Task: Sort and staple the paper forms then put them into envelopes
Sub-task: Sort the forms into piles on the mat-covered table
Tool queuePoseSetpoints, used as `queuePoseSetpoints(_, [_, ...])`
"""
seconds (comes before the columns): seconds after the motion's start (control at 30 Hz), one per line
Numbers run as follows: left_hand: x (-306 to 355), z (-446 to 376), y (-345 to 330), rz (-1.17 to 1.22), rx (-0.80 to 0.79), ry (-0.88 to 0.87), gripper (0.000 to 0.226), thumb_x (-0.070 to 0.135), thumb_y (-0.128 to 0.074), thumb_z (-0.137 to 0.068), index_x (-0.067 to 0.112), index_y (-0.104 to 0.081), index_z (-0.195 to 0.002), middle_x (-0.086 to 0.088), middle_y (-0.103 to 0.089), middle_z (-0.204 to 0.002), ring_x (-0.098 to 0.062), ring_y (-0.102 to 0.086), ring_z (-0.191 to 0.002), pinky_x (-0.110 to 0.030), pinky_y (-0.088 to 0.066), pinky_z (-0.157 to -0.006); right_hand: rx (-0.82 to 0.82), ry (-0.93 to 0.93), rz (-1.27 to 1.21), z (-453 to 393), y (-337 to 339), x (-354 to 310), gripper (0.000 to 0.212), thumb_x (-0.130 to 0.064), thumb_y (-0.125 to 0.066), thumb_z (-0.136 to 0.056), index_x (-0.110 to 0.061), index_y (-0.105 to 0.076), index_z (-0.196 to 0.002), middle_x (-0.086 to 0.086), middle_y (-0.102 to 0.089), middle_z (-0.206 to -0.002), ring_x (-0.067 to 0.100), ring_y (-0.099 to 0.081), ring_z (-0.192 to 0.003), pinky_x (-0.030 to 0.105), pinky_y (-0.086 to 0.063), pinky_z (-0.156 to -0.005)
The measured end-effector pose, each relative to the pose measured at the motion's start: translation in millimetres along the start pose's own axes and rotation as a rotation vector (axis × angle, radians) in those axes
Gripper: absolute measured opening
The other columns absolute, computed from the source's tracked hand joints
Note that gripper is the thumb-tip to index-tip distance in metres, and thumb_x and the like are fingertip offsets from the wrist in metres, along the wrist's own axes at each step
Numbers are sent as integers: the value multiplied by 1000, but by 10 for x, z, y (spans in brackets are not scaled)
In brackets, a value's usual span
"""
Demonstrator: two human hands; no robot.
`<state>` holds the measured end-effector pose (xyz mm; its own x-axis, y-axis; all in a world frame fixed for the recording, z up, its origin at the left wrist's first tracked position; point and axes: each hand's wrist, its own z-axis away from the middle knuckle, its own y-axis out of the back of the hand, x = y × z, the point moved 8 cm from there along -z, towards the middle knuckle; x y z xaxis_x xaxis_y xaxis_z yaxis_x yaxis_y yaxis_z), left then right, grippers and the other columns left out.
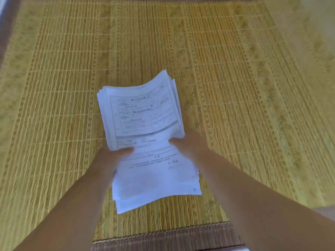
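Item: brown woven border (166,236), seen nearest, at the near edge of the mat; both forearms are extended forward over it. Item: stack of paper forms (145,134), held above the mat between both hands, sheets loosely fanned, far end curled upward; a printed table is shown on the top sheet, text too blurred to be read. Left hand (110,160): thumb laid across the top sheet, fingers hidden beneath the stack; right hand (188,144): thumb pressed on the right edge, fingers likewise concealed. Item: yellow bamboo mat (235,69), spread beyond.
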<state>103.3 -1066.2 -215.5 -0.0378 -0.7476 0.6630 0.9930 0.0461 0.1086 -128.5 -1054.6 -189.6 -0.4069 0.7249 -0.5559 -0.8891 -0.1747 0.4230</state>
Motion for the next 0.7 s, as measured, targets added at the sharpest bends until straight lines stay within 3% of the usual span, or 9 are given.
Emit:
queuePoseSetpoints(0.1, [-195, 238, 3, 6, -14, 2, 31, -3, -73, -76, 13, -69, -103, -11, -73, -97, -34, -69, -92, -51, -53, -86, 38, -40, -247, 209, -52, 283, 35, -18, -66, -85, -4, -60, -117, 7, -67, -90, 14, -58, -71, 31, -53, -70])
queuePoseSetpoints(0.2, [-129, 395, 24, -33, -39, -60, 32, -1, -74, -76, 13, -70, -104, -8, -75, -96, -30, -70, -92, -51, -51, -91, 76, -103, -559, 276, 38, 390, 45, -7, -71, -82, -18, -48, -120, -1, -63, -97, 15, -63, -79, 30, -50, -63])
queuePoseSetpoints(0.3, [176, 517, 77, -50, -37, -175, 31, 2, -77, -74, 14, -71, -102, -6, -75, -93, -29, -71, -91, -49, -53, -89, -86, -163, -676, 238, 74, 275, 45, 0, -69, -82, -12, -56, -124, 10, -68, -106, 30, -66, -92, 47, -55, -80])
queuePoseSetpoints(0.4, [614, 721, 177, -59, 5, -355, 24, 4, -78, -75, 20, -72, -91, 2, -76, -85, -21, -72, -83, -34, -56, -73, -166, 73, -618, 333, 279, -155, 37, -8, -72, -72, -19, -69, -107, 7, -72, -112, 28, -66, -105, 51, -47, -99])
queuePoseSetpoints(0.53, [1217, 1231, 183, -77, -1, -653, 33, 6, -80, -73, 35, -70, -85, 21, -71, -78, 4, -66, -73, -12, -49, -58, -26, 330, -529, 701, 660, -564, 34, -30, -76, -60, -30, -75, -94, -2, -74, -103, 24, -68, -101, 51, -50, -95])
queuePoseSetpoints(0.63, [1368, 1369, 289, -91, 54, -714, 33, 2, -78, -74, 31, -65, -87, 23, -69, -74, 8, -64, -69, -9, -49, -58, -13, 486, -599, 916, 851, -715, 22, -13, -79, -74, -24, -76, -92, -5, -75, -100, 14, -69, -99, 37, -50, -90])
queuePoseSetpoints(0.7, [1346, 1285, 358, -108, 70, -682, 24, 18, -83, -73, 26, -68, -90, 12, -72, -82, -3, -67, -76, -20, -53, -69, -59, 542, -559, 961, 822, -781, 34, -10, -80, -72, -24, -72, -102, -8, -74, -102, 6, -68, -98, 19, -50, -81])
